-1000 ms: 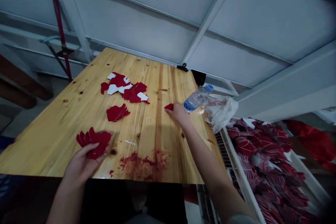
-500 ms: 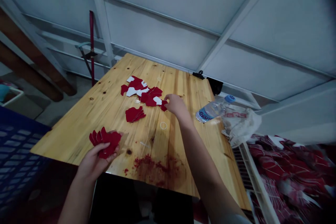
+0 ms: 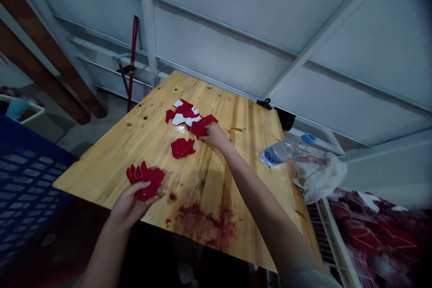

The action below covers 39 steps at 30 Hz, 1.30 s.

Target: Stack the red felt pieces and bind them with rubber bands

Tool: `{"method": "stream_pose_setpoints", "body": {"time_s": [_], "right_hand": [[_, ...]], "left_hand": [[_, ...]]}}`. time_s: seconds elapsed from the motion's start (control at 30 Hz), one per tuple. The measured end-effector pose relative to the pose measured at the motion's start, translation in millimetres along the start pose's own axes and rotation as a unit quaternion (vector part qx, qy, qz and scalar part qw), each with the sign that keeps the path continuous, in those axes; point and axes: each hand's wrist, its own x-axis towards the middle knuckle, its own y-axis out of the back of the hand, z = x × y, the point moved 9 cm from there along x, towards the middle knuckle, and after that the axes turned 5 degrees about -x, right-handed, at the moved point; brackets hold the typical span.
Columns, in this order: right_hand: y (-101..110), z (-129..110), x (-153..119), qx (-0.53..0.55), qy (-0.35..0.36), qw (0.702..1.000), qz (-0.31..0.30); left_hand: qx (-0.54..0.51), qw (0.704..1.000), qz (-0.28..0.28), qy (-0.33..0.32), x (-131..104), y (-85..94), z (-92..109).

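Several red cut pieces (image 3: pixel 152 183) are fanned out in my left hand (image 3: pixel 135 198), thumb on top, over the table's near left edge. My right hand (image 3: pixel 215 136) reaches to the right end of a loose pile of red and white pieces (image 3: pixel 184 110). Its fingertips are bent against red pieces there, and whether they grip one is hidden. Between my hands lies a smaller stack of red pieces (image 3: pixel 182 148). A thin white ring (image 3: pixel 217 166) rests on the wood to the right of that stack.
The wooden table (image 3: pixel 114 157) carries red crumbs (image 3: pixel 205 222) near its front edge. At right are a plastic bottle (image 3: pixel 276 153), a crumpled bag (image 3: pixel 319 175) and a crate of red-white items (image 3: pixel 374 225). A blue basket (image 3: pixel 30 180) stands left.
The view has shifted, moving the scene rightward. My right hand has moved left onto the pile's red pieces, and the white-and-red piece by its fingertips no longer shows. My left hand keeps its pieces.
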Motion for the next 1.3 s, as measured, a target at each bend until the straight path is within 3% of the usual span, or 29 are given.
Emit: {"method": "stream_pose_setpoints", "body": {"time_s": [0.17, 0.3, 0.4, 0.47, 0.57, 0.67, 0.77, 0.9, 0.97, 1.07, 1.17, 1.23, 1.3], "right_hand": [[14, 31, -17, 0.080, -0.055, 0.994, 0.051], [27, 29, -32, 0.180, -0.089, 0.978, 0.058], [17, 9, -38, 0.359, -0.119, 0.925, 0.046], [3, -3, -38, 0.423, -0.143, 0.894, 0.032], [0, -5, -26, 0.279, -0.141, 0.947, 0.068], [6, -3, -2, 0.124, -0.068, 0.984, 0.105], [5, 5, 16, 0.128, -0.021, 0.988, 0.086], [15, 16, 20, 0.182, -0.033, 0.980, 0.065], [19, 11, 17, 0.228, -0.023, 0.973, 0.036], [18, -12, 11, 0.293, 0.054, 0.954, -0.037], [12, -18, 3, 0.174, 0.094, 0.979, -0.051], [6, -8, -3, 0.074, 0.080, 0.993, -0.039], [1, 4, -12, 0.044, 0.063, 0.997, -0.032]], "left_hand": [[-0.005, 1.000, 0.003, -0.003, 2, 2.8, 1], [-0.010, 1.000, 0.001, -0.002, 0, -0.7, 1], [-0.011, 1.000, -0.007, -0.002, -1, -5.2, 0], [-0.013, 1.000, -0.006, -0.001, 0, -6.4, 0], [-0.009, 1.000, -0.006, 0.003, 1, -6.9, -1], [0.006, 1.000, -0.010, 0.009, -1, -6.0, -2], [0.007, 1.000, -0.018, 0.002, -4, -3.8, 1], [0.003, 1.000, -0.017, -0.014, -4, 1.1, 9], [0.002, 1.000, -0.015, -0.015, -2, 2.2, 9], [0.006, 1.000, -0.019, -0.009, 2, -0.2, 6], [0.013, 0.999, -0.029, -0.005, 4, -5.0, 3], [0.011, 0.999, -0.035, -0.006, 4, -7.6, 2], [0.005, 1.000, -0.025, -0.003, 4, -7.0, 0]]}}
